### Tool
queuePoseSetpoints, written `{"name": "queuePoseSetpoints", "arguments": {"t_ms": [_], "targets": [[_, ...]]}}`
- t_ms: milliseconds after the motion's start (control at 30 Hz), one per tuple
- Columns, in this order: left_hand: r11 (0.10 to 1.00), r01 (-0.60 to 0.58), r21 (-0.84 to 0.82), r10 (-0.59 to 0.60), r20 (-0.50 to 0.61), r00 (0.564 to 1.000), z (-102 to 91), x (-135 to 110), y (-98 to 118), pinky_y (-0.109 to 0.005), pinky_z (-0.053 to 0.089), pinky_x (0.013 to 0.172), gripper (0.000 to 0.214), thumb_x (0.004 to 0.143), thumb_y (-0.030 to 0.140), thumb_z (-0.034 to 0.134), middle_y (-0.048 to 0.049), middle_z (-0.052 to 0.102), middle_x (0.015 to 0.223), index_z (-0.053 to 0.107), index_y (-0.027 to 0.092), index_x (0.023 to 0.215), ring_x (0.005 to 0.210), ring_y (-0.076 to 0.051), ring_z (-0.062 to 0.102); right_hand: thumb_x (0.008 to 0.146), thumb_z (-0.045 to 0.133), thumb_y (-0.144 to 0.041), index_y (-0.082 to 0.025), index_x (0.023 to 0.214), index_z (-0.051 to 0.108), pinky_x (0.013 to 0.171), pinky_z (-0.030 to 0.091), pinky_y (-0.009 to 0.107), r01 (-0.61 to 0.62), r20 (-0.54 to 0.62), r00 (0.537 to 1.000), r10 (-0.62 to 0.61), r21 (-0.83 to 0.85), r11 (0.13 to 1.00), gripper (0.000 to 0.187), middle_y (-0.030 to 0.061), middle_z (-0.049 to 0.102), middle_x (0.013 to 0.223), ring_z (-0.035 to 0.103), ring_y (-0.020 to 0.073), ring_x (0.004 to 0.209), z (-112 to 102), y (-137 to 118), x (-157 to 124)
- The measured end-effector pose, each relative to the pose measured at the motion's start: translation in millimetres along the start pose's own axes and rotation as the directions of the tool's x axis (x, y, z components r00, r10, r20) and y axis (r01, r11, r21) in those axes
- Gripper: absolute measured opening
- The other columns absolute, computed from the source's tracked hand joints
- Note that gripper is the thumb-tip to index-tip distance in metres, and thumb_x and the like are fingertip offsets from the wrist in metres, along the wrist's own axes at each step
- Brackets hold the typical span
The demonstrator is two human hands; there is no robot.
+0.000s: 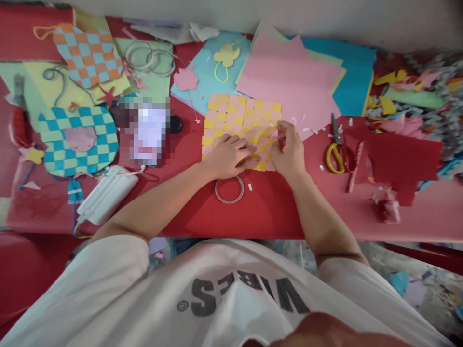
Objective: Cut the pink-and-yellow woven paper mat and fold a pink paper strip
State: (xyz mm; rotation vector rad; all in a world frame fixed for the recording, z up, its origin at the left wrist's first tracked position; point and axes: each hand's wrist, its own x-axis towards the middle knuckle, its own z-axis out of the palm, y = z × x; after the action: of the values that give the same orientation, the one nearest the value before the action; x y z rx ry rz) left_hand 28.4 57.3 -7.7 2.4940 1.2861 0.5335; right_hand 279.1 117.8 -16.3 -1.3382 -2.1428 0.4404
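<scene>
A pixelated patch (150,130) hides whatever lies toward the left side of the tabletop (275,207). The left hand (227,156) and right hand (288,155) cover the near edge of the woven paper mat (242,118). Whether the right fingertips (283,126) pinch anything is too small to tell. Paper scraps (427,96) at the right end are blurred and cut off.

our left hand (229,156) lies palm down, fingers loosely bent. our right hand (288,153) sits just beside it, thumb and forefinger pinched together. both forearms angle inward.
</scene>
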Motion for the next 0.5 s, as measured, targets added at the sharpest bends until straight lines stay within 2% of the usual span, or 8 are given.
{"name": "queuePoseSetpoints", "arguments": {"t_ms": [133, 233, 367, 500], "targets": [[1.0, 0.001, 0.006, -0.001, 0.004, 1.0, 0.3, 0.7, 0.0, -0.051, 0.041, 0.1, 0.028, 0.104, 0.03, 0.054, -0.0121, 0.072, 0.119, 0.076, 0.024, 0.119, 0.111, -0.031, 0.064, 0.108, 0.05, -0.029, -0.025, 0.151, 0.05, 0.084, 0.065, 0.053, -0.005, -0.04, 0.999, 0.008, 0.061, 0.998, 0.044, 0.0162, 0.072, 0.135, 0.073, 0.0252, 0.09, 1.5, 1.4, 0.1], [1.0, -0.005, 0.007, 0.005, 0.005, 1.0, 0.9, 1.2, -0.7, -0.051, 0.041, 0.1, 0.026, 0.105, 0.033, 0.054, -0.0119, 0.071, 0.117, 0.076, 0.022, 0.112, 0.109, -0.03, 0.063, 0.102, 0.06, -0.029, -0.025, 0.143, 0.055, 0.076, 0.062, 0.048, -0.098, -0.053, 0.994, 0.1, 0.056, 0.994, 0.042, 0.0125, 0.074, 0.127, 0.068, 0.0216, 0.078, 1.9, 3.9, 0.5], [1.0, -0.01, 0.005, 0.01, 0.001, 1.0, 1.3, 1.0, -1.3, -0.051, 0.042, 0.099, 0.026, 0.105, 0.036, 0.054, -0.0118, 0.071, 0.116, 0.076, 0.022, 0.11, 0.108, -0.03, 0.063, 0.094, 0.068, -0.027, -0.029, 0.132, 0.06, 0.07, 0.055, 0.041, -0.181, -0.041, 0.982, 0.182, 0.041, 0.983, 0.039, 0.0041, 0.075, 0.103, 0.065, 0.0214, 0.076, 1.5, 6.6, 0.8], [1.0, -0.01, 0.011, 0.01, -0.005, 1.0, 1.9, 0.5, -1.1, -0.051, 0.042, 0.1, 0.024, 0.104, 0.033, 0.055, -0.0116, 0.07, 0.116, 0.076, 0.022, 0.111, 0.107, -0.03, 0.063, 0.09, 0.069, -0.024, -0.029, 0.129, 0.062, 0.065, 0.047, 0.035, -0.221, -0.005, 0.975, 0.222, 0.063, 0.973, 0.039, -0.003, 0.065, 0.081, 0.059, 0.0191, 0.068, 2.3, 5.9, 0.6]]}}
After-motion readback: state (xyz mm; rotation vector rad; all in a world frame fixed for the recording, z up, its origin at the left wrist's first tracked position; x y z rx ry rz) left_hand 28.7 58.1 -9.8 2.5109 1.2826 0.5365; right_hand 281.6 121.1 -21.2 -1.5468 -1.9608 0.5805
